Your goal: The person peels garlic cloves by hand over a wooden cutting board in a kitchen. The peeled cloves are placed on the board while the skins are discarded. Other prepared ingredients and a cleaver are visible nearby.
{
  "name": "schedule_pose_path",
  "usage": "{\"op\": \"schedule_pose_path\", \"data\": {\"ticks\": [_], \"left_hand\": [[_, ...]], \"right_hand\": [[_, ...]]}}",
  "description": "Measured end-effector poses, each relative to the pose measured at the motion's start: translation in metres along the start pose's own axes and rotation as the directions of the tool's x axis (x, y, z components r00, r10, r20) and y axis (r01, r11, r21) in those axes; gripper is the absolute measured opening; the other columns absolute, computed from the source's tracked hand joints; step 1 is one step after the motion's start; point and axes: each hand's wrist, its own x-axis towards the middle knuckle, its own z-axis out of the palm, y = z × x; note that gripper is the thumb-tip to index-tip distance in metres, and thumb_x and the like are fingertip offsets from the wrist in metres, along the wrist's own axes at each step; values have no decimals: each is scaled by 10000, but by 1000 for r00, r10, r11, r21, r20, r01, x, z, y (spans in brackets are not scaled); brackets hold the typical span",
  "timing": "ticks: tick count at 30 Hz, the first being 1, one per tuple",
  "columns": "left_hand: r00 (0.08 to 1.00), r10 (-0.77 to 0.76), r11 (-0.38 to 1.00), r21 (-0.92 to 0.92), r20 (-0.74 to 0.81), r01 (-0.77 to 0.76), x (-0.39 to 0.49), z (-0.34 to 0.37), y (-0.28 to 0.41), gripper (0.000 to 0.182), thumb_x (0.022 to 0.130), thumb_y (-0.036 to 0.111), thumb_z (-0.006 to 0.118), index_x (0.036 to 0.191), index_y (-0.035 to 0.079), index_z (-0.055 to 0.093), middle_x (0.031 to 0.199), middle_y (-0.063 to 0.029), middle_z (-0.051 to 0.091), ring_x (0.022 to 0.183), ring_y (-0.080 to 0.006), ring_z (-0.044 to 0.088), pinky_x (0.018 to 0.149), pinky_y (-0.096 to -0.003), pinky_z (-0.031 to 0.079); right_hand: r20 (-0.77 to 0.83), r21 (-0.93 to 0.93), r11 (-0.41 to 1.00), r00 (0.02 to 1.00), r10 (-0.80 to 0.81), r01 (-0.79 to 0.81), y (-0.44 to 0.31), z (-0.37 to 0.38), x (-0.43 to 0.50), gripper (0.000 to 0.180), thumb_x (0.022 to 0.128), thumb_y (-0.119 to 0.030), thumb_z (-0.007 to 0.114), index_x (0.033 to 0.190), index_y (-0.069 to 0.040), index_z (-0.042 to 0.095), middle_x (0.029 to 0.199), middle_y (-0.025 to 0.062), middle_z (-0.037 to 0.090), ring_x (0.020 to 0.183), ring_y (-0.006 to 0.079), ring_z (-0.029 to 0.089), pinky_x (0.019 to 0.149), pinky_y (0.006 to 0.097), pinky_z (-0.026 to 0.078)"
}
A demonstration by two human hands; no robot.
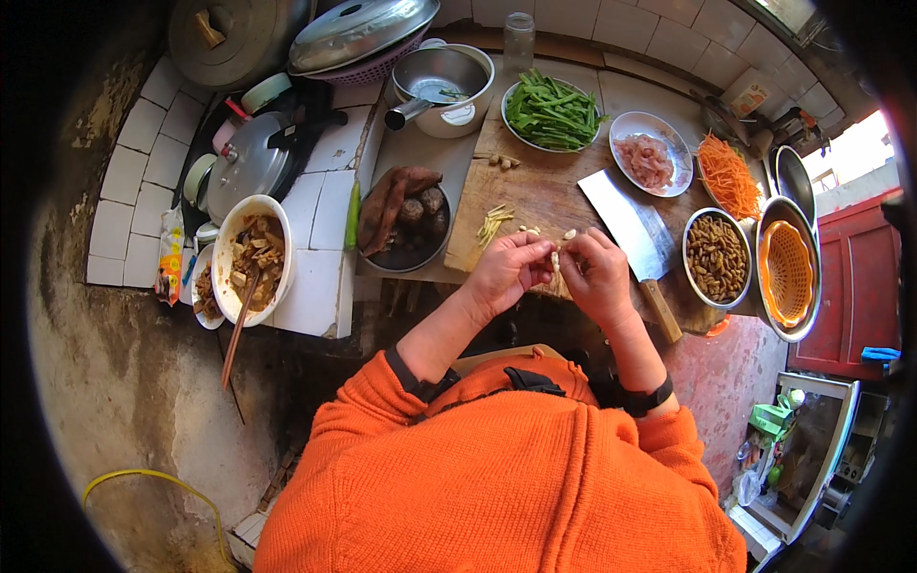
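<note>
My left hand (510, 266) and my right hand (596, 271) meet over the front edge of a wooden chopping board (551, 183). Between their fingertips is a pale garlic clove (555, 261), pinched from both sides. Just beyond the fingers a peeled clove (569, 234) lies on the wood, with more cloves (529, 229) by my left hand. Ginger strips (494, 223) form a small pile to the left, and ginger pieces (504, 162) lie farther back. A cleaver (630, 222) rests flat right of my right hand, its wooden handle (660, 311) pointing towards me.
Behind the board stand plates of green vegetable strips (551, 111), sliced raw meat (648, 161) and shredded carrot (729, 175). A bowl of brown pupa-like pieces (716, 256) sits right. Left are a bowl of sweet potatoes (401, 208) and a food bowl (233, 272) with chopsticks (240, 333) overhanging the counter.
</note>
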Motion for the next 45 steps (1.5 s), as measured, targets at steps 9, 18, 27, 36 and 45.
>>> {"op": "schedule_pose_path", "data": {"ticks": [9, 18, 27, 36, 45], "left_hand": [[993, 121, 964, 239, -5, -116, 1, 4, -8, 106, 809, 25, 521, 911, 9, 545, 835, -48, 569, 732, -135, 569, 627, -255, 509], [1000, -7, 999, -40, 11, 8, 4, -7, -5, 131, 820, 4, 478, 940, 13, 529, 844, -74, 570, 733, -155, 569, 647, -258, 496], [995, 98, 995, -19, 4, -98, 2, -9, -1, 137, 826, 9, 479, 943, 12, 550, 870, -81, 581, 764, -151, 572, 671, -251, 496], [882, 463, 658, 632, 88, -408, 3, -3, -9, 113, 777, -57, 526, 873, -31, 581, 918, -65, 537, 782, -120, 548, 675, -237, 488], [912, 409, 803, 484, -23, -348, 4, 0, -9, 146, 778, -30, 550, 922, -28, 573, 904, -74, 574, 805, -121, 560, 745, -235, 475]], "right_hand": [[-32, 43, 999, 999, 7, -5, 2, 1, -3, 87, 674, -43, 592, 666, -33, 505, 619, 82, 476, 506, 213, 513, 440, 289, 386], [140, 595, 666, 874, 465, -450, 15, 7, -8, 28, 741, -11, 531, 719, 5, 536, 650, 8, 526, 587, 39, 451, 526, 183, 366], [40, 504, 831, 967, 251, -237, 15, 8, -5, 111, 735, -37, 589, 829, 14, 620, 686, 32, 510, 602, 70, 512, 541, 189, 404], [-46, -26, 998, 997, -55, 54, -9, 0, 1, 77, 673, -41, 637, 713, -12, 578, 662, 82, 513, 515, 205, 533, 468, 281, 429], [-27, 121, 988, 995, 100, -96, 1, 8, 1, 106, 661, -48, 616, 641, 0, 523, 631, 106, 499, 526, 226, 528, 478, 289, 431]]}}
